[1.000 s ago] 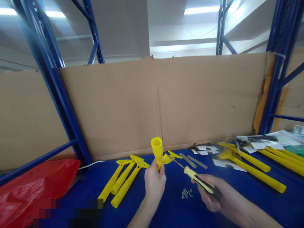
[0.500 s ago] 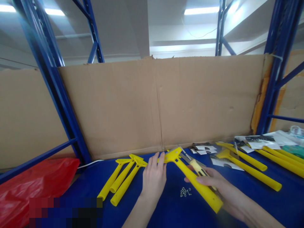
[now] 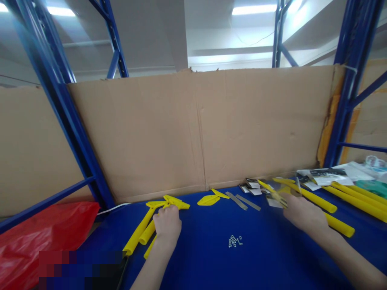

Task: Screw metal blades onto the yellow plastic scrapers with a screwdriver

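My left hand (image 3: 167,221) is closed around the neck of a yellow scraper handle (image 3: 150,247), the rightmost of the small group on the left. Beside it lie two more yellow handles (image 3: 139,231) with wide heads. On the right, my right hand (image 3: 302,211) is closed on a yellow scraper, whose blurred head (image 3: 272,193) sticks out past the fingers; the hand and forearm hide the rest. Under that forearm lies another scraper handle (image 3: 341,224). The cream screwdriver cannot be made out clearly. Small screws and nuts (image 3: 234,241) lie between my hands.
Yellow head plates (image 3: 208,200) and thin metal blades (image 3: 237,200) lie near the cardboard wall (image 3: 151,137). Printed packets (image 3: 252,186) and yellow handles (image 3: 359,201) are at right. A red plastic bag (image 3: 45,241) sits at left. Blue rack posts (image 3: 87,157) flank the blue table (image 3: 205,266).
My left hand has let go of the scraper head and moved left onto a handle. My right hand has carried the scraper right, to the handles there. The blades and head plates now show.
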The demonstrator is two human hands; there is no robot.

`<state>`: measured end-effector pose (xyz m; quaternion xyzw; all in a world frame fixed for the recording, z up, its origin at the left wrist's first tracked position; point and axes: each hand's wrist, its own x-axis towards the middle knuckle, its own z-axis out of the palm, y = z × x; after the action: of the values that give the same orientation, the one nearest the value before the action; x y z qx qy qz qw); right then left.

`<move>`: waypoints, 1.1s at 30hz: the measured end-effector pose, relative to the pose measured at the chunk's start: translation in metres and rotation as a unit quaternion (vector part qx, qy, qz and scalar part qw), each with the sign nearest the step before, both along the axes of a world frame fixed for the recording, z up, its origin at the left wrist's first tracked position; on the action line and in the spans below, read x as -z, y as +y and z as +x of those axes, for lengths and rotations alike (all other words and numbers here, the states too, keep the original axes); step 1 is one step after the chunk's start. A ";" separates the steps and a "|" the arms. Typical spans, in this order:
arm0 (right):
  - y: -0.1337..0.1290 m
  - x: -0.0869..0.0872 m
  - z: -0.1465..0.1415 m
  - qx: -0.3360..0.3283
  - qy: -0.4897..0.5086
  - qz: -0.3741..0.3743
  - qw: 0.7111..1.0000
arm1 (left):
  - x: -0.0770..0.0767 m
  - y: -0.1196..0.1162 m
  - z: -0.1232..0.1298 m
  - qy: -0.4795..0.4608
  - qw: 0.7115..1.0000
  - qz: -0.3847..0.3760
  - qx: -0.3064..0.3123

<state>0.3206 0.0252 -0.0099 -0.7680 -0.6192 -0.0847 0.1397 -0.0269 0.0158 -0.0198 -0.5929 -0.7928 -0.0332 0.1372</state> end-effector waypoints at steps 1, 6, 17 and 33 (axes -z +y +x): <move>-0.001 0.000 -0.002 0.006 -0.001 -0.016 1.000 | -0.001 0.000 0.002 -0.008 1.000 0.007 0.000; -0.005 -0.011 -0.013 0.029 0.012 -0.027 0.999 | -0.011 -0.001 0.013 -0.170 0.983 0.060 0.024; -0.021 0.002 -0.070 -0.248 0.427 -0.163 0.854 | -0.008 -0.007 0.032 -0.740 0.670 0.001 0.065; -0.015 0.006 -0.089 -0.309 0.305 -0.179 0.883 | 0.002 -0.009 0.046 -0.776 0.624 -0.070 0.064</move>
<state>0.2314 0.0100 -0.0161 -0.5376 -0.7566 0.3137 0.2005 0.0192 0.0071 -0.0217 -0.4044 -0.5655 -0.4336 -0.5733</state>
